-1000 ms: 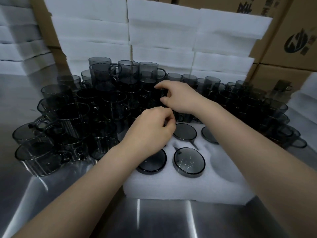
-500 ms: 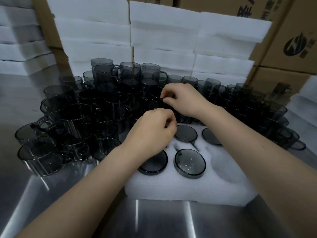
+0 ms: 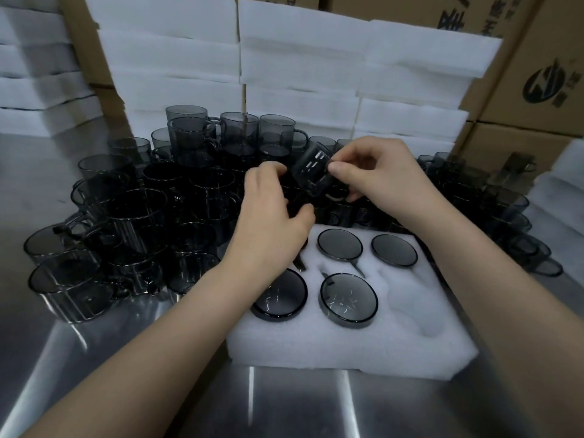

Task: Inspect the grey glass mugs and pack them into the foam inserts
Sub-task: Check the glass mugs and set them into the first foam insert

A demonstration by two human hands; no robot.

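Observation:
My right hand (image 3: 379,178) pinches a grey glass mug (image 3: 311,173) and holds it tilted above the mug pile. My left hand (image 3: 271,222) is raised just left of that mug with fingers curled; contact with it is unclear. In front lies a white foam insert (image 3: 316,349). Several mugs sit base-up in its pockets, among them one (image 3: 349,300) at the front middle and one (image 3: 394,250) at the back right. The pocket (image 3: 410,298) at the front right holds nothing. My left hand hides the back left pocket.
A dense pile of grey glass mugs (image 3: 136,216) covers the steel table (image 3: 284,406) from the left round behind the insert to the right. Stacks of white foam sheets (image 3: 303,58) and cardboard boxes (image 3: 543,74) stand behind.
My right hand has lifted a mug out of the pile and tilted it. My left hand has risen from over the insert toward that mug.

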